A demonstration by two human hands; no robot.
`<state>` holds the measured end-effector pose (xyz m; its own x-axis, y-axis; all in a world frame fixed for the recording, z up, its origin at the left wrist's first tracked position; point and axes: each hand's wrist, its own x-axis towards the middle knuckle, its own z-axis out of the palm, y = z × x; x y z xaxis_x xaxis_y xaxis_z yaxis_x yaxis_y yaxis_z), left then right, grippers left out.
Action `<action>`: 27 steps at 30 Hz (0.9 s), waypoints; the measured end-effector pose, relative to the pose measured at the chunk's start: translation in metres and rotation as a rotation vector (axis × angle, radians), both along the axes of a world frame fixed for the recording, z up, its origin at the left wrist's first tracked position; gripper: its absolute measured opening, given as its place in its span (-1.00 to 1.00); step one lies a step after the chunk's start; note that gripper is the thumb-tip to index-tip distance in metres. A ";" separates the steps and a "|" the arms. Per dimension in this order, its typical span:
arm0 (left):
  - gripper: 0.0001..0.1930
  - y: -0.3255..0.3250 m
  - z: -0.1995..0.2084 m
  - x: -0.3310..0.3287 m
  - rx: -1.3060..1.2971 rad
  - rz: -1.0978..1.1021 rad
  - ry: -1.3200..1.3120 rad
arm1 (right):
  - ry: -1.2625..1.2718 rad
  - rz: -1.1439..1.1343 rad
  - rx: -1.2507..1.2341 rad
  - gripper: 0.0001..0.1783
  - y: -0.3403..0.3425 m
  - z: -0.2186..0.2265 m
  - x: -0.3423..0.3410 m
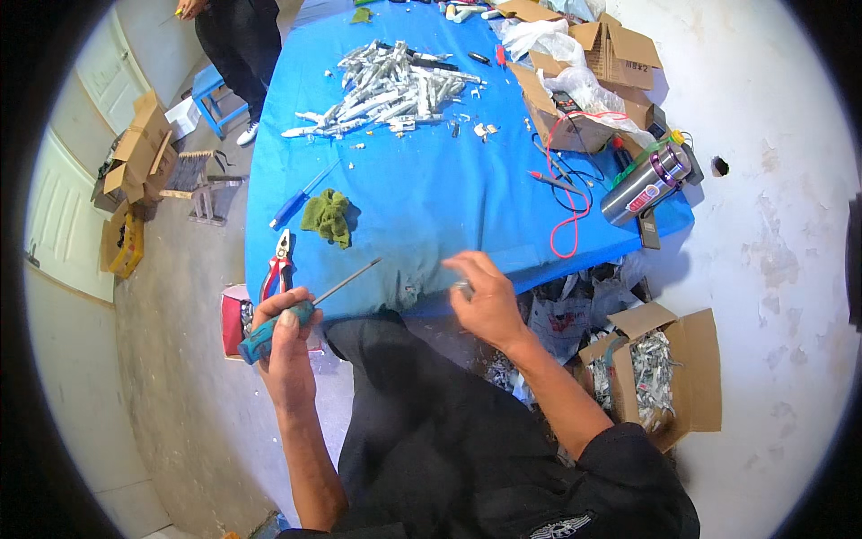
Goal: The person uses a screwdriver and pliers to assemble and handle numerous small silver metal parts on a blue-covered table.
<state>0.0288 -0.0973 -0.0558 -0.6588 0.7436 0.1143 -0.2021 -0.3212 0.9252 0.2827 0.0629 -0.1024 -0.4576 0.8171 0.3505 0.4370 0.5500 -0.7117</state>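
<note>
My left hand [285, 340] is closed round the teal handle of a screwdriver [346, 280], its metal shaft pointing up and to the right over the table's front edge. My right hand [485, 296] is raised to the right of the screwdriver tip, fingers curled and slightly blurred. A small pale grey piece [463, 289] shows between its fingers and thumb, too small to name. Just beyond my left hand lie red-handled pliers [279, 262]. Farther off are a second screwdriver [303, 194] with a blue handle and a crumpled green cloth [327, 217].
A heap of white-grey plastic parts [386, 90] covers the far middle of the blue-covered table [422, 193]. At right are a steel flask [645, 184], a red cable [575, 229] and open cartons [620, 54]. A carton of scraps [696, 377] stands below. Another person [238, 40] stands far left.
</note>
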 end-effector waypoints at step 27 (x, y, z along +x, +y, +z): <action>-0.70 -0.023 -0.006 0.004 0.037 0.046 -0.051 | -0.180 0.140 0.015 -0.81 0.015 -0.004 -0.014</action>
